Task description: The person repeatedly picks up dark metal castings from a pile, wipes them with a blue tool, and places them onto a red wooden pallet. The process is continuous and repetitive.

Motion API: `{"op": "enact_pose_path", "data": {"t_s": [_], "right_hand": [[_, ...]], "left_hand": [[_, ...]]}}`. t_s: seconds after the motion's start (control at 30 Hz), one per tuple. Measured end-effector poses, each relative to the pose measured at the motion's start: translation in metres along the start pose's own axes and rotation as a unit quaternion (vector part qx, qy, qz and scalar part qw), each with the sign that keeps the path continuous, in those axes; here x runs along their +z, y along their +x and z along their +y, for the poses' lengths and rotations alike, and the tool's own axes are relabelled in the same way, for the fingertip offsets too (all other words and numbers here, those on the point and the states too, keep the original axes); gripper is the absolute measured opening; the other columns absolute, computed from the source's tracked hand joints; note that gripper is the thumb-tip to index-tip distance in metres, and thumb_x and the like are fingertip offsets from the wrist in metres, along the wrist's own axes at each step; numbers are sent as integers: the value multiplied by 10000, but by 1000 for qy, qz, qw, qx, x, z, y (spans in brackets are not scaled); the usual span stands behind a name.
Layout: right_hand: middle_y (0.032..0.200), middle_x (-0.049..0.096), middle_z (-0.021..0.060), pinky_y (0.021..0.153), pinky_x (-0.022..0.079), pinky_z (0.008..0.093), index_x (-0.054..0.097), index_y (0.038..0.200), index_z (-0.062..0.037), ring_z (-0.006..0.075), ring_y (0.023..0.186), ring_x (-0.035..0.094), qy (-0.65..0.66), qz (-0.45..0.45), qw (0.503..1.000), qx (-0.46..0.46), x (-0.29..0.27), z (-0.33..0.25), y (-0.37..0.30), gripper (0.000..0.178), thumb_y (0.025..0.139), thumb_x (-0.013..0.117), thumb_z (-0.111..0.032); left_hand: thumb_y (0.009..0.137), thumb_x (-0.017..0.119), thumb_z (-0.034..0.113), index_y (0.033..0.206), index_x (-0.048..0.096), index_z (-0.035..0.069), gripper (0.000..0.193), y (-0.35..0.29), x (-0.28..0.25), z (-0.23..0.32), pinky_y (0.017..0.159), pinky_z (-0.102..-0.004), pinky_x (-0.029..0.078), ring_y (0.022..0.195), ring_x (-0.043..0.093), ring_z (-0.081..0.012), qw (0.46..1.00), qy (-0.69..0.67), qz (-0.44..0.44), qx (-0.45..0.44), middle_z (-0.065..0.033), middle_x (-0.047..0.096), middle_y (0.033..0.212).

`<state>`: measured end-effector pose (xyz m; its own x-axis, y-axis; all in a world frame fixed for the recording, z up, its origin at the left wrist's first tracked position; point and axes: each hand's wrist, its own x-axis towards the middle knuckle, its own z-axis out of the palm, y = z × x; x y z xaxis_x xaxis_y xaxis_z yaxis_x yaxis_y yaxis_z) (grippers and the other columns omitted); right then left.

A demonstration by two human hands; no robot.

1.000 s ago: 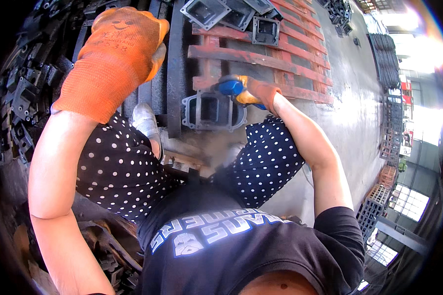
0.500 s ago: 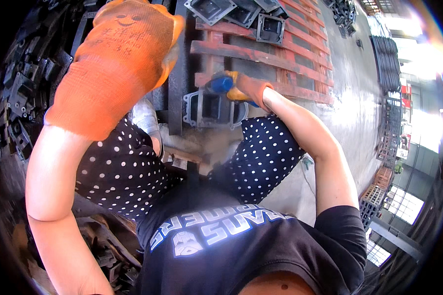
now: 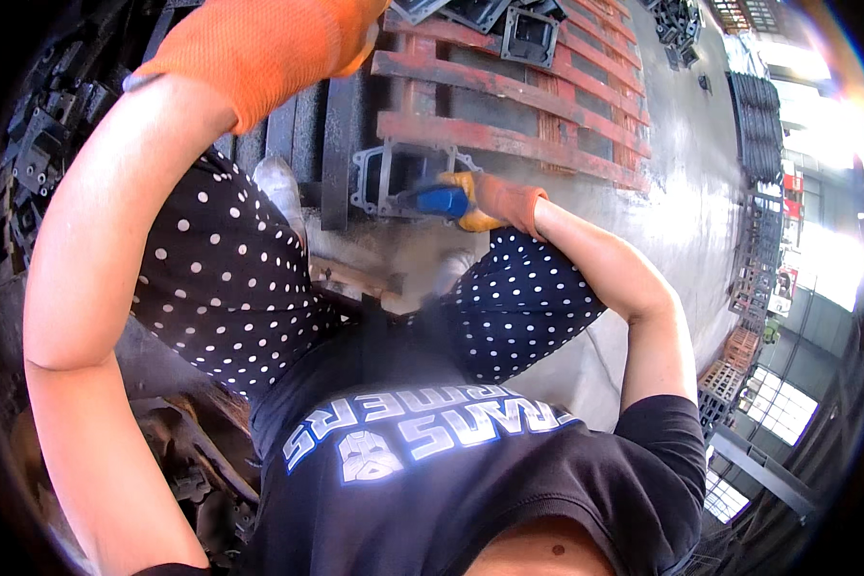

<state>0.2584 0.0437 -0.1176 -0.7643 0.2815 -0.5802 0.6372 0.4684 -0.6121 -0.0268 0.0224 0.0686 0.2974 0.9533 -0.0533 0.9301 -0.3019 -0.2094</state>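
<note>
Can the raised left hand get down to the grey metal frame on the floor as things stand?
Probably yes: the left hand is raised above the frame, nothing lies between, though the right hand with its blue tool is there.

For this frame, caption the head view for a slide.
Gloved right hand holds a blue tool at a grey metal casting.

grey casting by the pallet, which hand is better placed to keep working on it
Right. The right hand holds a blue tool against the grey casting; the left hand is raised well above it.
</note>
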Motion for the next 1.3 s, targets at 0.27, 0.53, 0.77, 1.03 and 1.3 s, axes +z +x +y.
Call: {"op": "enact_pose_path", "data": {"t_s": [0.27, 0.53, 0.77, 1.03, 1.3], "right_hand": [[1114, 649, 166, 856, 480, 383, 474, 1339, -152, 358, 1011, 617, -66, -30, 990, 124, 64, 61, 21, 666, 719, 710, -86], [1021, 664, 246, 791, 522, 413, 553, 1194, 61, 362, 963, 658, -128, -59, 982, 127, 46, 35, 19, 491, 799, 660, -211], [1131, 649, 198, 838, 506, 400, 438, 1418, -180, 355, 1006, 647, -240, -149, 956, 78, 10, -55, 15, 707, 753, 676, -154], [1051, 680, 160, 755, 524, 394, 454, 1395, -256, 334, 950, 670, -221, -102, 964, 106, 27, -26, 20, 706, 738, 690, -149], [1098, 667, 161, 770, 515, 374, 463, 1384, -258, 312, 916, 670, -66, -55, 996, -36, 33, 34, 34, 716, 725, 677, -73]], "left_hand": [[728, 677, 187, 792, 693, 62, 142, 12, -13, 9, 748, -407, 517, 810, 676, -323, 994, -56, -90, -9, -164, 687, 820], [725, 677, 183, 780, 595, 50, 165, -13, 21, -11, 759, -411, 469, 795, 614, -312, 987, -62, 122, 84, -129, 613, 765], [739, 652, 177, 788, 605, 51, 143, -8, 4, -1, 759, -405, 470, 781, 622, -304, 987, -74, 116, 88, -128, 620, 765], [701, 673, 180, 794, 669, 68, 146, 14, 20, 5, 759, -414, 484, 799, 657, -309, 992, -58, 96, 58, -147, 667, 786], [645, 744, 227, 759, 728, 99, 172, 59, 9, 14, 740, -437, 520, 849, 688, -312, 993, -22, -115, -35, -151, 704, 829]]}}
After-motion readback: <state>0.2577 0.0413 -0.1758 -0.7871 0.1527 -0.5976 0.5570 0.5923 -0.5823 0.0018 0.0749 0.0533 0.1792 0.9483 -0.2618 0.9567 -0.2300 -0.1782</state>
